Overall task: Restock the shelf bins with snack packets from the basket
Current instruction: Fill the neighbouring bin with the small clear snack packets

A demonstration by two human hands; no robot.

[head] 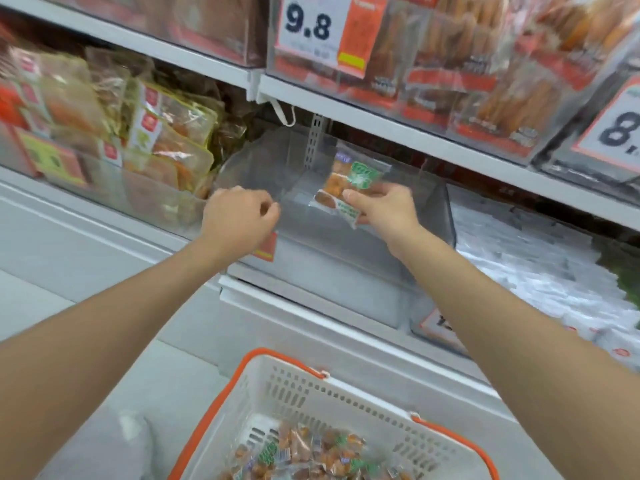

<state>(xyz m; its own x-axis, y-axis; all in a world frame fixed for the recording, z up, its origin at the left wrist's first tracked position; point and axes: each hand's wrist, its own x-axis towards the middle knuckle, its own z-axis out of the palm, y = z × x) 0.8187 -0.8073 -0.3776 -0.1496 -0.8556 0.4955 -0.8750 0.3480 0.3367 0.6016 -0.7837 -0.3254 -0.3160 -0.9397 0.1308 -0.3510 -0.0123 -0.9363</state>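
The right hand (381, 207) is pinching snack packets (346, 187) over the clear bin (329, 271); loosening early is risking a spill outside it. The left hand (239, 214) is curling at its rim, grip unclear.

the bin (263, 157) at the centre is clear hard plastic, smooth, with a soft shine. the packet (349, 183), near the centre toward 1 o'clock, is glossy film, partly clear and partly printed, a little wrinkled. at 12 o'clock a strip (315, 140) of grey metal with slots looks matt. the shelf (398, 136) edge looks like white painted metal, smooth and dull. the card (311, 26) at 12 o'clock seems coated paper. the bags (173, 129) at 10 o'clock are shiny, crinkled film. the basket (311, 386) at 6 o'clock is white matt plastic with holes; its rim is smooth orange plastic.
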